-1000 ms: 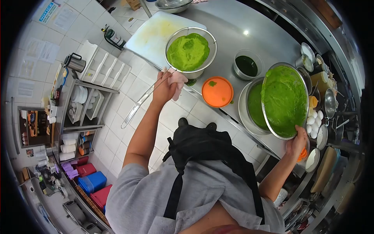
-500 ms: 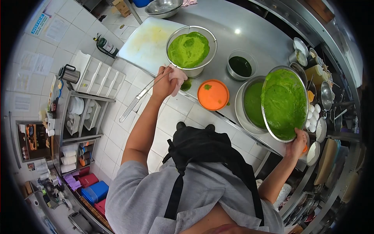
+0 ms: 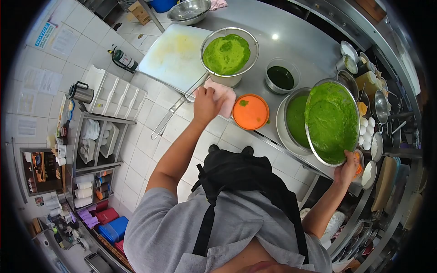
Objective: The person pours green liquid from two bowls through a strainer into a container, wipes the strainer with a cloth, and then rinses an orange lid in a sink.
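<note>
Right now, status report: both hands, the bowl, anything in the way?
Left hand on pink cloth, edge of table. Right hand gripping tilted metal bowl, green mixture inside. Orange round item close beside cloth.

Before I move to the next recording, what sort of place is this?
Most likely a commercial kitchen: there's a long steel worktable, a strainer holding green mash, and stacked plates.

Steel bowl [image 3: 354,119]: tilted, coated in thick green puree [image 3: 330,120], rim in right hand [image 3: 348,167]. Pink cloth [image 3: 223,98]: rumpled, against left hand's [image 3: 205,105] fingers. Strainer [image 3: 254,61]: mesh basket just beyond left hand, bright green pulp [image 3: 226,54] inside, long handle slanting past that hand.
</note>
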Tool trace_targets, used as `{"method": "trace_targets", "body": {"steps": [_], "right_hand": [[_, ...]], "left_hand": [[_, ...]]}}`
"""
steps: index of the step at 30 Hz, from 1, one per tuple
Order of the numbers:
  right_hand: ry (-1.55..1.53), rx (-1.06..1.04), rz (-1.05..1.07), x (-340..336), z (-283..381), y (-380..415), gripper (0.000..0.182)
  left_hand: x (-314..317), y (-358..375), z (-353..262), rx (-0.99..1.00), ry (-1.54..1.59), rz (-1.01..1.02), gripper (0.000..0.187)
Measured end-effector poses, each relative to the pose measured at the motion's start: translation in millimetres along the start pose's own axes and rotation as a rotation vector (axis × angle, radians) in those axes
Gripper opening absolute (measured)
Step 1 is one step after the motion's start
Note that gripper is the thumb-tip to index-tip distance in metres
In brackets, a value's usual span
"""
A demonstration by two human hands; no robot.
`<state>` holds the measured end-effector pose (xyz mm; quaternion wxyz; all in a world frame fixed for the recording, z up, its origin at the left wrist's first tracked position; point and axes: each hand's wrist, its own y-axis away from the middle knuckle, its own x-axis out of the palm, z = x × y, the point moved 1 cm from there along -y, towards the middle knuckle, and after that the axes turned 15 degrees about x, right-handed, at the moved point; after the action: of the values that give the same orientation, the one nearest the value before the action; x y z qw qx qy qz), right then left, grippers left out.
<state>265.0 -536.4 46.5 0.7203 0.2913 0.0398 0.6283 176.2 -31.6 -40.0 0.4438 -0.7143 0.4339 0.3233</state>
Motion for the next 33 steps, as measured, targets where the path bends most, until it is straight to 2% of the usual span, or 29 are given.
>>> {"method": "trace_targets", "body": {"steps": [1, 3, 5, 11, 20, 33], "right_hand": [[0.003, -0.01, -0.001, 0, -1, 1, 0.009], [0.006, -0.021, -0.008, 2, -2, 3, 0.009], [0.009, -0.018, -0.017, 5, -2, 5, 0.009], [0.059, -0.015, -0.015, 3, -7, 3, 0.01], [0.001, -0.005, -0.058, 19, -9, 9, 0.011], [-0.032, -0.026, -0.073, 31, -10, 21, 0.008]], "left_hand": [[0, 2, -6, 0.133, -0.166, -0.048, 0.044], [8, 9, -4, 0.175, -0.158, -0.11, 0.049], [10, 14, -2, 0.339, -0.243, -0.187, 0.051], [16, 19, 10, 0.318, -0.213, -0.065, 0.04], [29, 13, 15, 0.304, -0.2, -0.044, 0.029], [20, 21, 5, 0.263, -0.249, -0.053, 0.04]]}}
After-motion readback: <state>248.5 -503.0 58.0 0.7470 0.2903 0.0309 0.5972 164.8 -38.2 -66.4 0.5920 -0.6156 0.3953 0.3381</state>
